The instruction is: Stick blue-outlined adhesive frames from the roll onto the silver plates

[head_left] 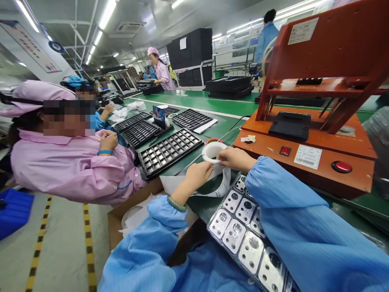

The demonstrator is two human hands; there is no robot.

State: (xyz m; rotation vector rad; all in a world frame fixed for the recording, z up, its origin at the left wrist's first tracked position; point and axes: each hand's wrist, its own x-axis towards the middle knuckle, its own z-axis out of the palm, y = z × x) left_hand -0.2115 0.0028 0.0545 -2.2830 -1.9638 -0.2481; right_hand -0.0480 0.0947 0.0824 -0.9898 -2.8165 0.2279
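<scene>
A white roll of tape or labels (207, 156) stands on the green bench in front of me, and a loose pale strip (224, 185) curls down below it. My left hand (199, 175) has its fingers pinched at the strip by the roll's near edge. Close against it, my right hand (238, 159) is also closed, thumb and fingertips on the strip at the roll's right side. The exact piece between the fingertips is too small to make out. Beneath my right forearm lies a clear tray (234, 235) of silver plates with dark round holes, partly hidden by the sleeve.
An orange press machine (328, 150) with a red button stands at right. Black trays of small parts (172, 151) lie ahead left. A cardboard box (117, 225) holding white paper is below my left arm. A co-worker in pink (75, 166) sits at left; others are farther back.
</scene>
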